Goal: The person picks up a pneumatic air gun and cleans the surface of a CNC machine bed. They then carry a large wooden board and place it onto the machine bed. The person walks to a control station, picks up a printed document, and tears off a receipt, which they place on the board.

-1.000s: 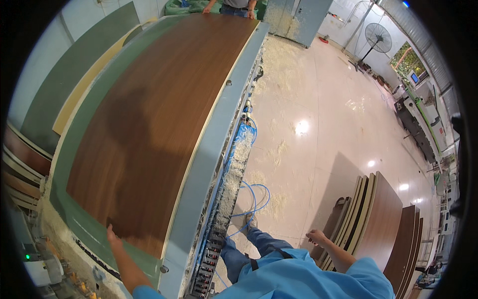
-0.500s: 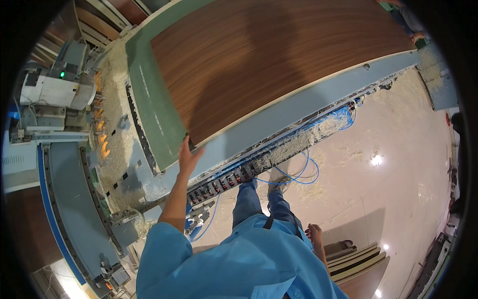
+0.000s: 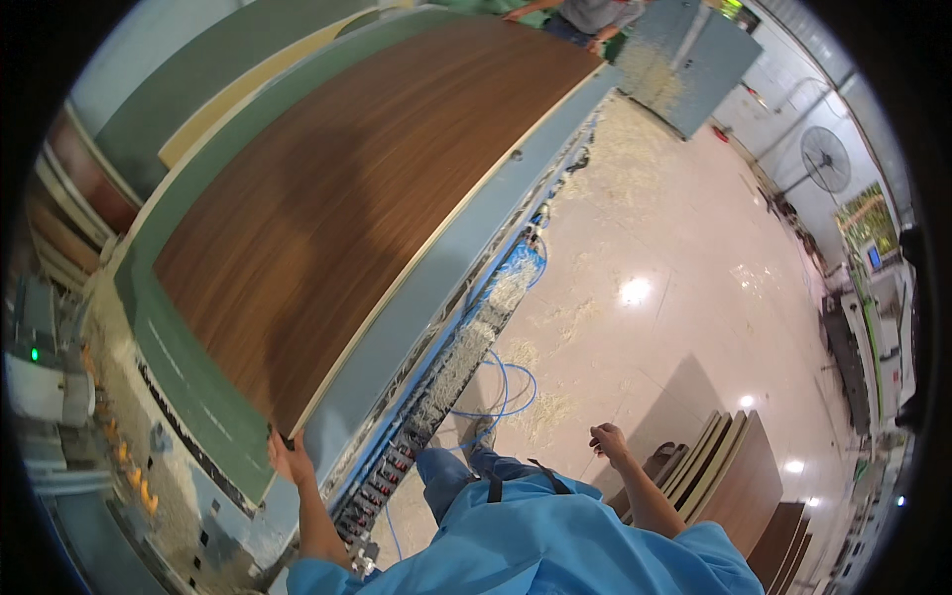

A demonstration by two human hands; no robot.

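A large brown wood-grain panel [image 3: 387,169] lies flat on a green sheet [image 3: 178,357] over the blue-grey machine bed [image 3: 382,317]. At the panel's near left corner, my left hand [image 3: 290,462] has its thumb and fingers around the edge. A small dark piece shows beside those fingers; what it is I cannot make out. My right hand [image 3: 608,442] hangs over the floor, away from the panel, with its fingers curled and nothing visible in them.
A co-worker's hand [image 3: 595,46] is at the panel's far end. Several boards [image 3: 739,466] stand stacked on my right. Blue hoses [image 3: 504,389] and shavings lie on the floor beside the bed. Machine equipment [image 3: 50,382] stands on the left, and a fan [image 3: 825,159] at the far right.
The view has swung to the right and up, showing the co-worker and the fan. My left hand stays at the panel's corner. My right arm has swung further out from my body.
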